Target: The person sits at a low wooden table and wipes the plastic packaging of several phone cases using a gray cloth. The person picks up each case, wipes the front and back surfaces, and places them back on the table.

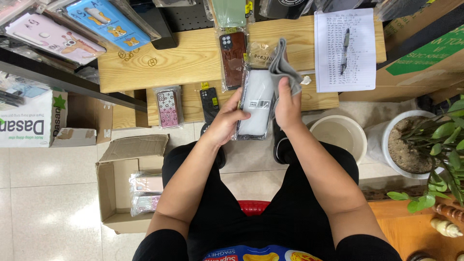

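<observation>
Head view, looking straight down at a seated person's lap and two bare hands, with a low wooden worktop (193,58) beyond the knees. The left hand (226,122) has its grip closed along the left edge of a clear plastic sleeve holding a white phone case (256,104), thumb on top; the fingers underneath are hidden. The right hand (287,107) has its grip closed on a grey cloth (282,67), bunched against the sleeve's right edge and rising above it. The sleeve is held in the air between knees and worktop, its lower end partly covering dark sandals on the floor.

On the worktop lie a brown phone case (233,58) in a sleeve, a small black one (210,103), a pink patterned one (168,108), and a handwritten sheet (344,48) with a pen (345,49) on it; the writing is too small to read. More packaged cases along the top edge are cut off by the frame.

On the tiled floor at left, an open cardboard box (112,193) holds a few sleeved cases, partly hidden behind the left arm. At right stand a pale bucket (345,126) and a white pot (382,142) with a green plant (437,145), cut off at the edge.
</observation>
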